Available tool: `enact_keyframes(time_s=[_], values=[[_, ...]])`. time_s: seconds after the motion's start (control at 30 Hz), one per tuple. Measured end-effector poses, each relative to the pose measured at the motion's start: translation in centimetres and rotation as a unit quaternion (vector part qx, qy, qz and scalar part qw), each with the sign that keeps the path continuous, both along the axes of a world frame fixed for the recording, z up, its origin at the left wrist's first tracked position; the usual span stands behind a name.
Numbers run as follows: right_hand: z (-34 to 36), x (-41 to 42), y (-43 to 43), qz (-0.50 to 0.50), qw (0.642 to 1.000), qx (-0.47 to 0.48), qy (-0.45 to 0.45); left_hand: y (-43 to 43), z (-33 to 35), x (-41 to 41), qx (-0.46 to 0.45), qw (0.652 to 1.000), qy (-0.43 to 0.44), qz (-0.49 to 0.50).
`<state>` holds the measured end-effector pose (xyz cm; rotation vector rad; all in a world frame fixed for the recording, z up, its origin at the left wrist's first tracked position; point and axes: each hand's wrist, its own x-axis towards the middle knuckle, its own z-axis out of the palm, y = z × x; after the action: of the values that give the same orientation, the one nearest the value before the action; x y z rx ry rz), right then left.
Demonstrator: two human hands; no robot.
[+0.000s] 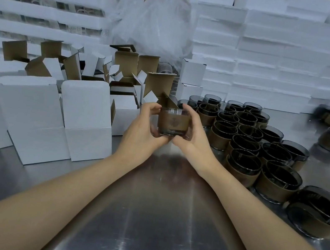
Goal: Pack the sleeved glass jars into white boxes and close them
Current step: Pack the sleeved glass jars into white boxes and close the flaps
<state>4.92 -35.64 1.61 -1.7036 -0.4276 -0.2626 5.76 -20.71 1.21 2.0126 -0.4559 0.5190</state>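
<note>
You held one jar (173,124) upright in the middle of the frame, above the table (155,222). Your left hand (144,124) and right hand (192,133) curled their fingers round its sides. The open box (159,88) stood just behind it, a little left.

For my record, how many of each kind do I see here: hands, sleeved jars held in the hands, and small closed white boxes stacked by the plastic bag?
Hands: 2 (left hand, right hand)
Sleeved jar held in both hands: 1
Small closed white boxes stacked by the plastic bag: 2 (upper box, lower box)
Total: 5
</note>
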Motion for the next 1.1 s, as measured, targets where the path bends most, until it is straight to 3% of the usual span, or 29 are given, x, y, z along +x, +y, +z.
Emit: enact_keyframes(time_s=[0.33, 0.53, 0.77, 0.93, 1.1], values=[[0.0, -0.2, 0.0, -0.132, 0.959, -0.129, -0.217, 0.3, -0.1, 0.4, -0.013, 0.991, 0.091, -0.095], [0.0, -0.4, 0.3, -0.135, 0.948, -0.152, -0.246, 0.3, -0.2, 0.7, -0.02, 0.989, 0.09, -0.117], [0.5, 0.0, -0.1, -0.073, 0.987, -0.051, -0.135, 0.2, -0.3, 0.6, -0.097, 0.99, 0.04, -0.09], [-0.1, 0.4, -0.4, -0.037, 0.998, -0.011, -0.039, 0.3, 0.0, 0.3, -0.097, 0.989, 0.032, -0.104], [-0.4, 0.7, -0.4, -0.06, 0.997, -0.038, -0.027, 0.2, 0.0, 0.4, -0.099, 0.99, 0.009, -0.104]])
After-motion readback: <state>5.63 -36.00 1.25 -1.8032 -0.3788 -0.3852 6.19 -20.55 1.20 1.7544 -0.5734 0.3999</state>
